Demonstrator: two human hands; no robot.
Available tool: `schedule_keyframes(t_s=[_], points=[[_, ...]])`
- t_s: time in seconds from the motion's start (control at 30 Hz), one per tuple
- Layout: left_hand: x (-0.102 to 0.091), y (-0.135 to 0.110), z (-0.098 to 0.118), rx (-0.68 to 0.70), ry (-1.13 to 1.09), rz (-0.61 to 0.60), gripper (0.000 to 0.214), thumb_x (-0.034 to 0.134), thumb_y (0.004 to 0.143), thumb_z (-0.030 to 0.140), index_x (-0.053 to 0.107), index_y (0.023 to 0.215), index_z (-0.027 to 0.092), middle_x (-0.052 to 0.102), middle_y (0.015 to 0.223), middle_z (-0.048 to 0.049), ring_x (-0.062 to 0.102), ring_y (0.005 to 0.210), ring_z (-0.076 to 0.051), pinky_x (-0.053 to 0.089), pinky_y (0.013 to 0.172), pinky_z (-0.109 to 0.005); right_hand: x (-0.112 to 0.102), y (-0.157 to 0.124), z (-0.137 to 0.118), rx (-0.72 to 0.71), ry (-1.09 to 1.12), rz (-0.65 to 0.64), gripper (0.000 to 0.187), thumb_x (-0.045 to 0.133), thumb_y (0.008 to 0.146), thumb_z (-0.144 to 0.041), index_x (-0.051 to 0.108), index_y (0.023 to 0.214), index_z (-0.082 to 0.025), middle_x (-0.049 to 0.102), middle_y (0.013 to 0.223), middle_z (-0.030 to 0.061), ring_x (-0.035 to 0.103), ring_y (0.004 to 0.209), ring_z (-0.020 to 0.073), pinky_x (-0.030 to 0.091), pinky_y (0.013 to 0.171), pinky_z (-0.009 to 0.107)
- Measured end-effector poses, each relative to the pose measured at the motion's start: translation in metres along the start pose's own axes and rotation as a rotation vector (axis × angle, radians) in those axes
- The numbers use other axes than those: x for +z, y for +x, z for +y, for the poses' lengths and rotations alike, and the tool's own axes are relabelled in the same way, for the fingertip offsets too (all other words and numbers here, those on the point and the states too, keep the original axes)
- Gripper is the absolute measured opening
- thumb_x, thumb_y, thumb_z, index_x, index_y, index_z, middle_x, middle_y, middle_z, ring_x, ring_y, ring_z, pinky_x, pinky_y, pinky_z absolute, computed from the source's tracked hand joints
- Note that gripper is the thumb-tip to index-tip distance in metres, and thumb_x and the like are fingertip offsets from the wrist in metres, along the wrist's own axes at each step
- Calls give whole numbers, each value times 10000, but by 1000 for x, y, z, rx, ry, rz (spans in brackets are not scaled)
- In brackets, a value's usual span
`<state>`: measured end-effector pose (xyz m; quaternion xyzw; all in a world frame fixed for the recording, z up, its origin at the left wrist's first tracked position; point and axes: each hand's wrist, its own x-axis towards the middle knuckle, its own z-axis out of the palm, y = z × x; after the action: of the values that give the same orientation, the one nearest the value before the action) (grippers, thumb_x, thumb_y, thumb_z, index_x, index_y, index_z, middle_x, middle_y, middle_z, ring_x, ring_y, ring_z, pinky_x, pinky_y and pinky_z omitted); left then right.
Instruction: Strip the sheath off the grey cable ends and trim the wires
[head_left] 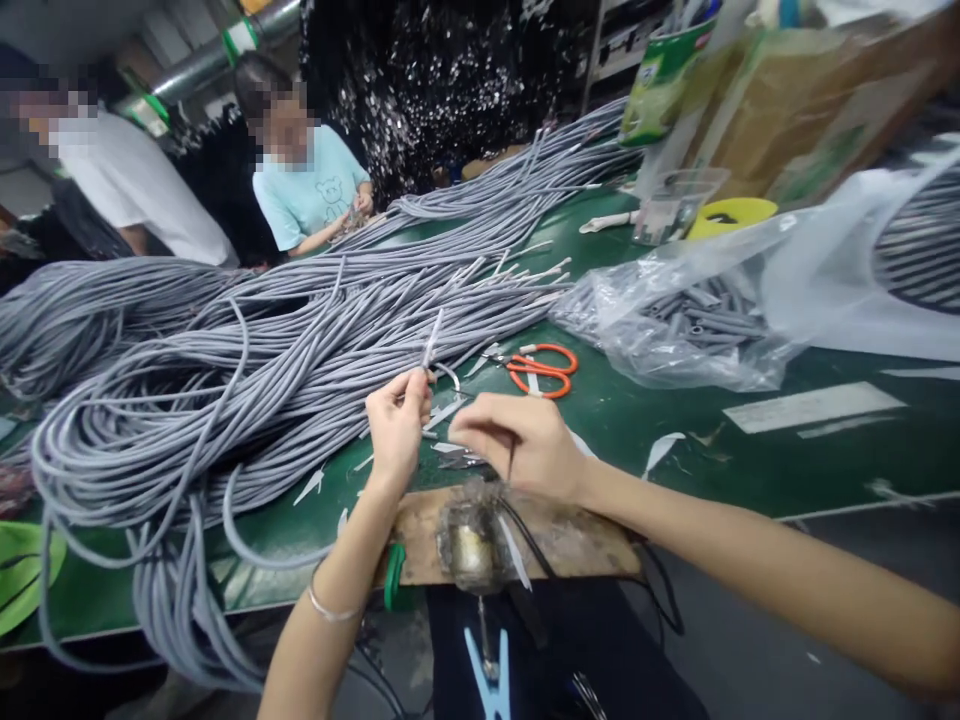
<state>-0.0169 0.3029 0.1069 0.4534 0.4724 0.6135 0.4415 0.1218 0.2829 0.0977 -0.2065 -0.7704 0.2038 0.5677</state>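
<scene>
Above the board, left fingers (pixel 409 392) pinching cable (pixel 430 340)

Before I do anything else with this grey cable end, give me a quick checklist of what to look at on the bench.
1. Left hand pinching the grey cable end, which points upward: ok.
2. Right hand over the wooden block, fingers closed around something thin and dark: what it is, cannot tell.
3. Orange-handled scissors lying on the green table, apart from both hands: ok.
4. Pile of grey cables crowds the left hand's side: not ok.
5. Plastic bag of cut pieces lies beyond the scissors: ok.
6. Paper scraps litter the table: not ok.
</scene>
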Motion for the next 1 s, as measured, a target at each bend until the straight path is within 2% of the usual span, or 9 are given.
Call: schedule_keyframes(t_s=[0.07,0.13,0.27,0.4,0.5,0.8,0.9,1.0], points=[[6,-11,6,36,-47,-77,386,723,643,471,583,608,113,343,469,64,231,375,-10,159,351,-151,-3,3,5,47,-70,134,87,567,829,-152,604,751,-144,610,627,-6,446,463,51,365,447,167],[11,-19,11,47,-93,-133,385,719,664,462,557,596,120,319,469,70,211,372,-6,148,348,-145,-7,6,8,70,-115,212,98,573,833,-190,616,763,-136,593,599,-17,440,450,50,362,445,168],[12,-23,15,12,-149,-191,377,724,673,444,539,599,125,293,472,79,186,366,1,136,341,-133,-10,7,8,124,-292,181,238,569,844,-339,632,876,-112,584,597,-4,518,511,89,396,504,201],[12,-21,13,0,-144,-205,372,712,694,437,533,598,125,304,484,73,202,370,1,147,340,-128,-9,5,9,91,-440,117,232,439,913,-228,634,838,-128,652,720,44,590,628,120,419,593,222],[12,-22,11,-1,-126,-217,375,696,713,436,530,589,123,309,483,69,212,373,-1,157,341,-128,-9,4,9,62,-473,125,229,446,908,-203,635,800,-132,642,688,38,586,608,118,420,590,217],[11,-24,8,-33,-116,-239,365,691,719,435,545,604,121,313,482,67,204,379,-5,158,343,-132,-11,4,11,92,-446,121,231,443,906,-205,624,779,-137,644,687,40,580,608,122,419,600,227],[13,-25,8,-50,-106,-243,370,702,701,443,543,605,123,316,483,66,204,379,-7,153,338,-135,-9,4,10,147,-331,113,207,446,899,-190,592,760,-147,629,677,21,559,595,105,404,580,212],[15,-26,7,-96,-81,-278,377,700,697,453,540,604,125,329,494,60,212,376,-8,155,331,-139,-8,6,9,209,-177,134,196,437,892,-171,548,731,-157,572,614,-19,478,502,70,367,516,190]])
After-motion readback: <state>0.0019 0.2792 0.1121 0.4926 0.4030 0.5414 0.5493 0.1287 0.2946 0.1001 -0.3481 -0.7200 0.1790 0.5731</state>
